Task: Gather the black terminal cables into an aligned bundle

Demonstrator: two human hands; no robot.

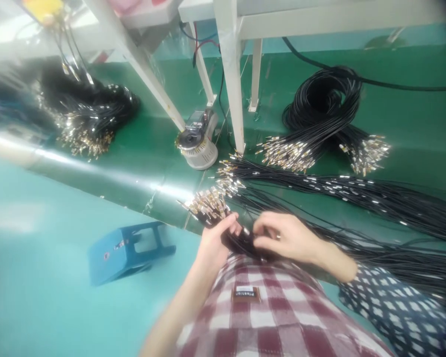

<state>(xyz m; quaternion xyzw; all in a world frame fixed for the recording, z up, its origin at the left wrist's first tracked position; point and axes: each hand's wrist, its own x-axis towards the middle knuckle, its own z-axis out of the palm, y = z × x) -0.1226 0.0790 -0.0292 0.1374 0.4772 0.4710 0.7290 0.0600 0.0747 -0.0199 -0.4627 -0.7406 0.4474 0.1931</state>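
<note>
My left hand (217, 240) is wrapped round a thick bundle of black cables (241, 243) just behind their ends. Metal-tipped connectors (208, 203) fan out beyond its thumb, pointing up and left. Close by on the right, my right hand (284, 235) has its fingers curled against the same bundle, thumb and fingertips pinched together. What sits between those fingertips is too small to make out. The held cables lie in front of a red-and-white checked apron (267, 302). From the bundle, long black cables (357, 248) trail away to the right.
A second row of cables (379, 198) stretches along the green surface. Behind it lies a coiled cable bundle (323, 104); another pile (96, 109) is at left. White table legs (228, 79) stand near a small round device (198, 146). A blue stool (122, 250) lies on the floor.
</note>
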